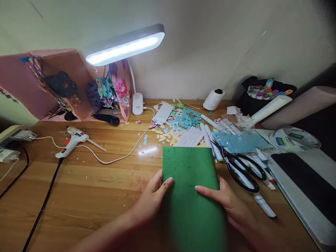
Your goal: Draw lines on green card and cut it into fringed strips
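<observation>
Grn sheet (190,203) btwn L fingers (163,188) & R fingers (210,192)

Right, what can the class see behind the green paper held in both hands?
Past the far edge of the green paper, a white sheet, white markers and paper scraps show. Whatever lies directly beneath it is covered and cannot be seen.

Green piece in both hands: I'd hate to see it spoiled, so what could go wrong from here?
The black-handled scissors lie near the right hand, so a sideways swing might knock them. Sliding the green piece forward could scatter the loose paper scraps beyond its far edge.
</observation>
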`<action>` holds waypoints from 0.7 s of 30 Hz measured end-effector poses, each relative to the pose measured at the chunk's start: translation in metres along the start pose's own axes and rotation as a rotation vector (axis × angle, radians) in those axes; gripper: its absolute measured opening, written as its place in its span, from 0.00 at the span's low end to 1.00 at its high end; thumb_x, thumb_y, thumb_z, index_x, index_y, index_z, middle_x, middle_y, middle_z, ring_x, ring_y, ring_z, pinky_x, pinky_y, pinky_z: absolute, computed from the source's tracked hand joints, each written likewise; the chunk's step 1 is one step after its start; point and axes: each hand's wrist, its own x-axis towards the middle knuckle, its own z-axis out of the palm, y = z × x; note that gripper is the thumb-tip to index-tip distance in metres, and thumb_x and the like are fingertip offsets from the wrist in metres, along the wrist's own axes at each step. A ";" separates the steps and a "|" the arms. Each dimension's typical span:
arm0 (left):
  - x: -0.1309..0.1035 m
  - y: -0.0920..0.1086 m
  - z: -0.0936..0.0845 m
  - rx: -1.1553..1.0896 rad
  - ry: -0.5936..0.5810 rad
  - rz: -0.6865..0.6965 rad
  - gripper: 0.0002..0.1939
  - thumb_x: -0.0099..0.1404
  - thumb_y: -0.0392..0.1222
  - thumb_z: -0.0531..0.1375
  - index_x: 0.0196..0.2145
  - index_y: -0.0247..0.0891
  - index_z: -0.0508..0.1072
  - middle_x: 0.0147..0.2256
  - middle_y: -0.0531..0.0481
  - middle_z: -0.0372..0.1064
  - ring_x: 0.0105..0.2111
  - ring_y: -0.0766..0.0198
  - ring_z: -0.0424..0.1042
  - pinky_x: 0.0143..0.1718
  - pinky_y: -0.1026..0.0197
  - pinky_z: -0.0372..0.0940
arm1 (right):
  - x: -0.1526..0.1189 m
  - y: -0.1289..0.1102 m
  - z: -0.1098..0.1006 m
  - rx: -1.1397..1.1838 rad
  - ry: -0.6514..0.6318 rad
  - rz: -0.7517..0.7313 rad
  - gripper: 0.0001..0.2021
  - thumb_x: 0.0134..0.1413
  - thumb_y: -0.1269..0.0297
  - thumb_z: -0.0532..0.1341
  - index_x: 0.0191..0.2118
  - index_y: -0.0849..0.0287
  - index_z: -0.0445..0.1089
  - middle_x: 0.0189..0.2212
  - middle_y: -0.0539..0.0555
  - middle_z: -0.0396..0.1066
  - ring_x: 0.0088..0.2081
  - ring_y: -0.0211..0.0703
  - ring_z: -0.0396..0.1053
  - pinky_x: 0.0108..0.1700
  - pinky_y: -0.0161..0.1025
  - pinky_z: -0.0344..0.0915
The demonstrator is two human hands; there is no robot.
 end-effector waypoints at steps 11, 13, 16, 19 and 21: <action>-0.003 -0.001 0.003 -0.085 -0.028 -0.040 0.17 0.66 0.43 0.57 0.52 0.39 0.68 0.52 0.45 0.68 0.53 0.54 0.65 0.53 0.54 0.60 | -0.008 -0.003 0.008 -0.023 0.100 0.025 0.25 0.34 0.62 0.73 0.42 0.62 0.69 0.35 0.60 0.78 0.35 0.58 0.76 0.35 0.48 0.74; -0.004 -0.001 0.003 -0.090 -0.027 -0.045 0.16 0.66 0.43 0.57 0.51 0.39 0.68 0.52 0.46 0.69 0.52 0.54 0.66 0.53 0.55 0.60 | -0.008 -0.003 0.008 -0.026 0.098 0.024 0.25 0.34 0.62 0.73 0.42 0.62 0.69 0.35 0.61 0.78 0.34 0.58 0.76 0.36 0.48 0.74; -0.004 -0.001 0.003 -0.109 -0.008 -0.061 0.15 0.66 0.42 0.57 0.50 0.39 0.69 0.50 0.47 0.70 0.51 0.56 0.67 0.52 0.56 0.60 | -0.008 -0.004 0.008 -0.039 0.086 0.022 0.24 0.35 0.61 0.72 0.41 0.63 0.70 0.35 0.61 0.78 0.34 0.58 0.76 0.37 0.50 0.74; -0.004 -0.001 0.004 -0.113 -0.005 -0.073 0.14 0.66 0.43 0.57 0.49 0.39 0.70 0.48 0.47 0.71 0.50 0.56 0.69 0.50 0.57 0.62 | -0.008 -0.004 0.009 -0.052 0.074 0.017 0.24 0.34 0.61 0.73 0.41 0.63 0.72 0.35 0.62 0.78 0.34 0.59 0.76 0.37 0.51 0.74; -0.004 -0.001 0.004 -0.111 0.000 -0.074 0.15 0.65 0.43 0.58 0.49 0.39 0.70 0.46 0.46 0.73 0.48 0.56 0.70 0.48 0.57 0.63 | -0.009 -0.004 0.011 -0.042 0.097 0.003 0.23 0.34 0.61 0.73 0.40 0.63 0.73 0.35 0.62 0.78 0.34 0.59 0.76 0.36 0.50 0.74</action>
